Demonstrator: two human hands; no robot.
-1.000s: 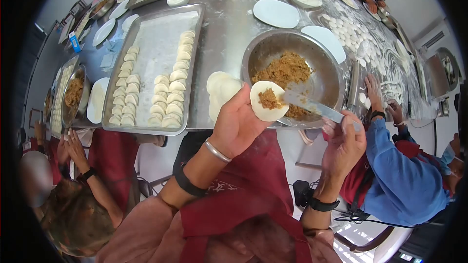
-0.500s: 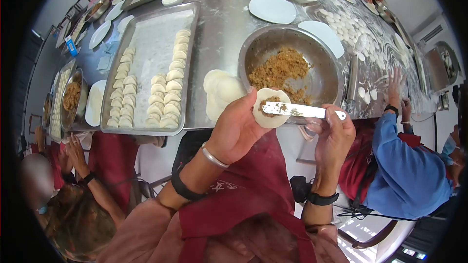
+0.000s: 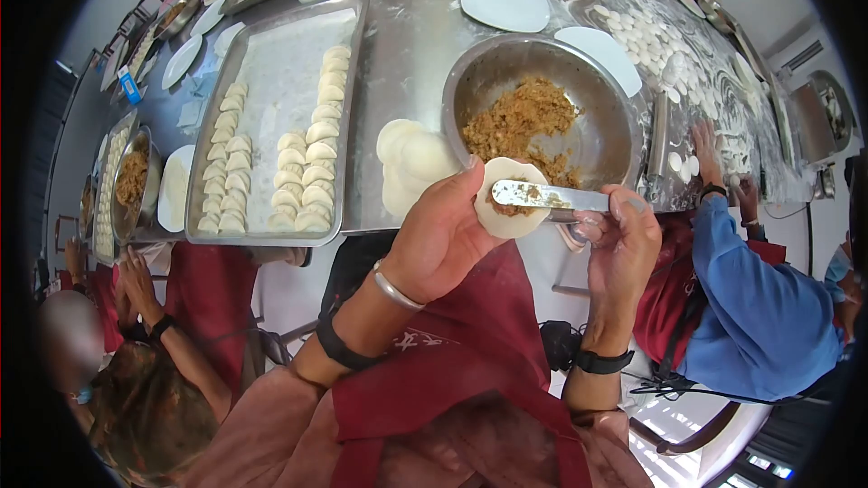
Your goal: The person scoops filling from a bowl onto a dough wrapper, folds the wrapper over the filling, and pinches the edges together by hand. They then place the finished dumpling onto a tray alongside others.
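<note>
My left hand [image 3: 443, 235] holds a round dough wrapper [image 3: 506, 224] on its fingers, with the thumb at the wrapper's upper left edge. Brown filling lies at the wrapper's middle, partly hidden by a flat metal spatula [image 3: 565, 198]. The spatula's handle is gripped by my right hand [image 3: 624, 235], and its blade rests over the filling. Just beyond is a large steel bowl [image 3: 601, 131] with brown filling [image 3: 524, 122] in it. Several loose wrappers [image 3: 411, 167] overlap on the table left of the bowl.
A metal tray [image 3: 354, 63] with rows of folded dumplings [image 3: 318, 163] stands left. White plates [image 3: 504, 5] lie behind the bowl. A rolling pin [image 3: 659, 140] and dough pieces [image 3: 646, 41] are at right. Co-workers stand around, one in a blue sleeve [image 3: 750, 307] at right.
The spatula blade has shifted slightly up and tilted over the filling. The wrapper has moved a little right with my left hand. The blue-sleeved co-worker's hands have moved.
</note>
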